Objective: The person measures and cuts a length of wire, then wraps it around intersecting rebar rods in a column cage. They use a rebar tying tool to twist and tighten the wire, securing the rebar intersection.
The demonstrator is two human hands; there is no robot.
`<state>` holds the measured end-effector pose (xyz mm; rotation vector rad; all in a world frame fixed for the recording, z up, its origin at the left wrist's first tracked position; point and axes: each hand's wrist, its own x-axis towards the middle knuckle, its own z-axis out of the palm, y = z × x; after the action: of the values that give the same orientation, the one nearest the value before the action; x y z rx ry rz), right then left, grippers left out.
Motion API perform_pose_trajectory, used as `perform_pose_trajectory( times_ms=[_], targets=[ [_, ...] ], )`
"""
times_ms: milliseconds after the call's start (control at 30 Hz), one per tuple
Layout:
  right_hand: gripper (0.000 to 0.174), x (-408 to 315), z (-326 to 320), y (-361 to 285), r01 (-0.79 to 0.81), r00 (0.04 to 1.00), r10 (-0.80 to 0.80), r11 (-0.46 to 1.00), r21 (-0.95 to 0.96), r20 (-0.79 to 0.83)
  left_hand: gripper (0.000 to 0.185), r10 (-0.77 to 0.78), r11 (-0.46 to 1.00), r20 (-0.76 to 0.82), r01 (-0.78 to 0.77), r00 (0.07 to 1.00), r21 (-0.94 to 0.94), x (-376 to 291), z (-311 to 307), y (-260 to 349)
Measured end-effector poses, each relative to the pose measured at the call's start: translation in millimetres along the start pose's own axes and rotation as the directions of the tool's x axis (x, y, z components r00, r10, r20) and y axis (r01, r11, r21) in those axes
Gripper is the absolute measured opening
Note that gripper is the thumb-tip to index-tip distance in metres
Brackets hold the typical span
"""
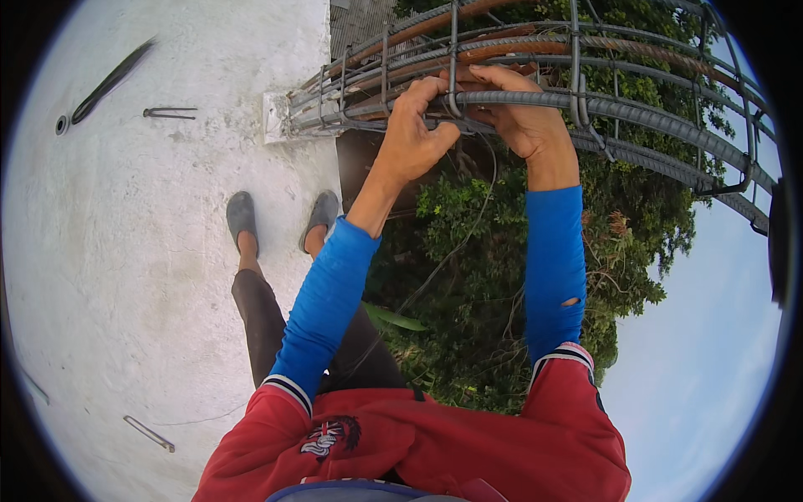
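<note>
A column cage of ribbed steel rebar [521, 99] runs across the top of the view, rising from a concrete stub [273, 122]. My left hand [417, 128] is at the cage, with its fingertips by a steel stirrup [453, 63] and its thumb bent forward. My right hand [517, 116] reaches in behind the nearest long bar, and that bar hides part of it. Both hands' fingertips are partly covered, so whether they grip anything is unclear. A thin wire [492, 169] trails down from beside the hands.
On the pale concrete slab [157, 301] lie a dark bundle of thin wires [113, 81], a ring [61, 125], a bent metal rod [169, 113] and a narrow metal loop [149, 434]. My feet in dark clogs [240, 216] stand by the slab edge. Beyond it are trees [464, 282].
</note>
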<state>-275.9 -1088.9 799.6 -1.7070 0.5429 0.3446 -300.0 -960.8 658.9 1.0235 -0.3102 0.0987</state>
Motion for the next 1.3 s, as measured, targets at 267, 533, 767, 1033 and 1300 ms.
perform_pose_trajectory(
  times_ms=[267,533,767,1033,1300],
  targets=[
    [0.024,-0.8,5.7,3.0,0.059,0.998,-0.059,0.998,-0.021,-0.006,0.046,-0.051,0.998,0.050,0.052,0.997,-0.020,-0.4,-0.2,3.6],
    [0.019,-0.5,-1.0,5.7,0.080,0.997,-0.079,0.995,0.061,-0.010,0.048,-0.034,0.998,0.063,0.030,0.997,0.057,2.8,-1.2,6.6],
    [0.019,-10.6,10.0,13.4,0.170,0.974,-0.149,0.978,0.119,-0.170,0.044,-0.076,0.991,0.076,0.067,0.994,0.115,3.4,-1.2,10.3],
    [0.024,-24.8,16.3,20.3,0.278,0.939,-0.259,0.959,0.055,-0.227,0.045,-0.050,0.993,0.067,0.042,0.996,0.111,4.5,-1.4,6.2],
    [0.054,-37.8,30.6,18.8,0.337,0.903,-0.246,0.914,0.226,-0.353,0.043,-0.098,0.989,0.120,0.082,0.988,0.126,7.8,-5.6,15.6]
  ],
)
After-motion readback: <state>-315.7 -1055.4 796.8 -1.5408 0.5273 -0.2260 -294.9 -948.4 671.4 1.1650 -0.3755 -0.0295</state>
